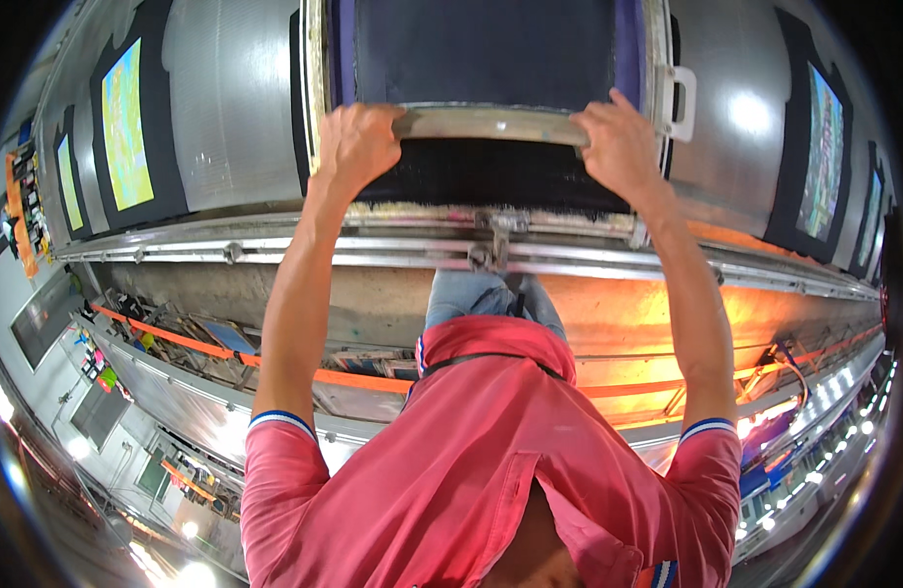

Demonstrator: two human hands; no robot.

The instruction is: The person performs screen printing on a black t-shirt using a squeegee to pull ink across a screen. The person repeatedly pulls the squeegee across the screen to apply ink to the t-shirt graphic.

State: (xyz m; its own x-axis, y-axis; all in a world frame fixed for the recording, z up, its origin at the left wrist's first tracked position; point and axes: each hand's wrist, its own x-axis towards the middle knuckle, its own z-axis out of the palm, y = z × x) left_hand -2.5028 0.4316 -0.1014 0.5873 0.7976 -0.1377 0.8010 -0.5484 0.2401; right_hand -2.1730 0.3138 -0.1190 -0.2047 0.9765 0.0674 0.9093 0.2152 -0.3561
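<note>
Both my hands grip a long squeegee (490, 125) that lies crosswise over a screen-printing frame (315, 73). My left hand (358, 147) is closed round its left end, my right hand (618, 142) round its right end. Beyond the squeegee the dark mesh (486, 54) stretches between purple side strips. On the near side, a band of black ink (490, 171) spreads toward the frame's stained near edge. A white handle (679, 103) sticks out from the frame's right side, just past my right hand.
Black printed fabric pieces lie on the metal table (226, 88): one with a yellow-green print (127, 127) at left, another with a multicoloured print (822, 157) at right. A metal rail (392, 250) with a clamp (488, 245) runs along the near edge. An orange bar (363, 379) crosses behind me.
</note>
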